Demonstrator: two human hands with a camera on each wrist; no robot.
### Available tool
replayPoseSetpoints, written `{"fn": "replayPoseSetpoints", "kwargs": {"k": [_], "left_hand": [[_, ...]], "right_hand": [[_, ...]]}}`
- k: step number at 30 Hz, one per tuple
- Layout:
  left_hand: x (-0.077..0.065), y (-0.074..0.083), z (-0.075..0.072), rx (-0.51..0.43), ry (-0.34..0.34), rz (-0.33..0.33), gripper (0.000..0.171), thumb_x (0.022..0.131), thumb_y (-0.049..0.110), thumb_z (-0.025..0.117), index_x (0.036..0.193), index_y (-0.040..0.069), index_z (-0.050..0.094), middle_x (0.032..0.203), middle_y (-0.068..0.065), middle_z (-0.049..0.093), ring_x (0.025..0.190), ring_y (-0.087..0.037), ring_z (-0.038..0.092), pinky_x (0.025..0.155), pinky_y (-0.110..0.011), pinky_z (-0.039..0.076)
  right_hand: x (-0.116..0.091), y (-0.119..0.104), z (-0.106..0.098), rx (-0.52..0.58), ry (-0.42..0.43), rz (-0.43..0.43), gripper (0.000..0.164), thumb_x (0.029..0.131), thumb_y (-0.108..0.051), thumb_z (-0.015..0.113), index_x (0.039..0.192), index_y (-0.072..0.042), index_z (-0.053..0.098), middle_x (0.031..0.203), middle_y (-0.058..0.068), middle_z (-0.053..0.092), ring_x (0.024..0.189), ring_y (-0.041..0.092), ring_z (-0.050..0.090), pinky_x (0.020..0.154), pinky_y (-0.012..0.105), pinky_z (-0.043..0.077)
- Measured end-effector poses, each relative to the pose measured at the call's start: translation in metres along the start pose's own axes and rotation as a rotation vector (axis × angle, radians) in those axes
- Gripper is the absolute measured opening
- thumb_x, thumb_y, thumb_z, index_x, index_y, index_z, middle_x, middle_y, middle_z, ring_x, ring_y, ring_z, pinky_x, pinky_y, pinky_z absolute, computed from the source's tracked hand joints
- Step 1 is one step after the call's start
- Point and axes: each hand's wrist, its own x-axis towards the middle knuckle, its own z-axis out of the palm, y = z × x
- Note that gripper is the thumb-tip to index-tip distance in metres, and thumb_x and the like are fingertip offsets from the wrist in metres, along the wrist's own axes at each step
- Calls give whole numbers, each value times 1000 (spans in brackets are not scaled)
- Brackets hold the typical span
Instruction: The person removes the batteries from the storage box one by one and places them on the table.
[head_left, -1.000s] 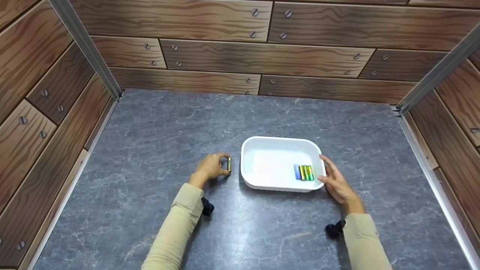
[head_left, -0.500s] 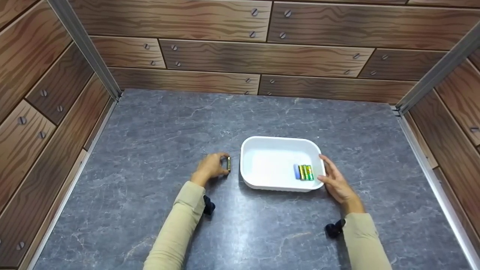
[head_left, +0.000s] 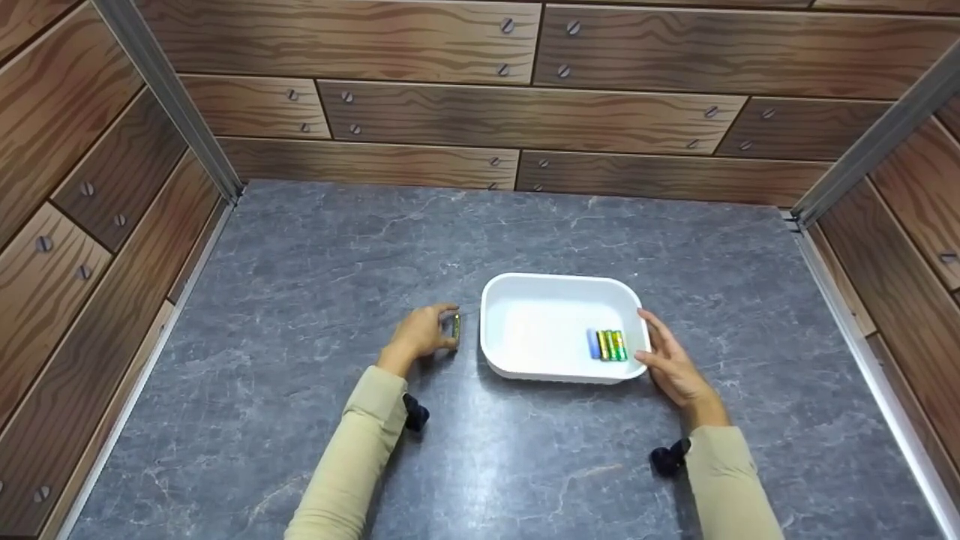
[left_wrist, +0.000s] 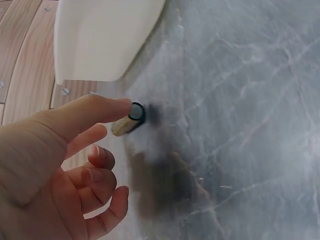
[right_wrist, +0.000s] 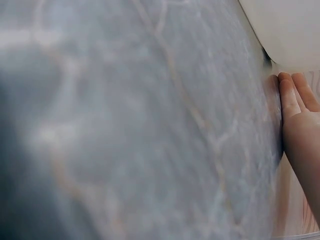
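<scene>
A small green-and-gold battery (head_left: 456,327) is pinched by its two ends between the thumb and forefinger of my left hand (head_left: 421,331), just left of a white plastic basin (head_left: 525,373). Seen from the left wrist, the thumb covers part of the flat battery end (left_wrist: 135,111), and the other fingers curl loosely below. At the basin's right end, my right hand (head_left: 673,369) holds the rim, thumb over the edge and fingers along the outside. Inside the basin, green-and-gold batteries (head_left: 612,346) lie side by side with a blue piece (head_left: 593,343) on their left.
The basin stands on a grey marbled tabletop (head_left: 337,255). Wood-patterned panels (head_left: 420,112) rise at the back and both sides, joined by metal corner posts (head_left: 180,97). Each wrist wears a black camera (head_left: 416,412).
My left hand and the battery have shifted very slightly left. The right hand, basin and batteries inside it have kept their places.
</scene>
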Motion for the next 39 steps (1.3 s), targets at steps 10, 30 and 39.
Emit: {"fn": "replayPoseSetpoints", "kwargs": {"k": [10,30,39], "left_hand": [[-6,10,-11,-92,27,43,56,82,20,74,135,17,56,64,6,46,55,-9,42,51,-22,31],[-18,52,-25,-137,81,191,50,86,22,72,133,14,58,68,4,46,54,-9,40,51,-22,30],[-16,77,-19,-113,86,264,48,85,21,73,130,14,60,67,5,44,58,-9,38,55,-21,29]], "right_hand": [[-1,0,0,7,4,-11,72,88,8,55,150,-10,25,147,-9,32,128,-7,44,102,11,39],[-1,4,-3,42,-74,-80,65,89,9,54,144,-19,34,142,-20,45,128,-5,46,103,14,41],[0,3,-4,62,-106,-103,67,89,11,54,146,-16,32,143,-16,46,129,-1,48,102,16,43]]}}
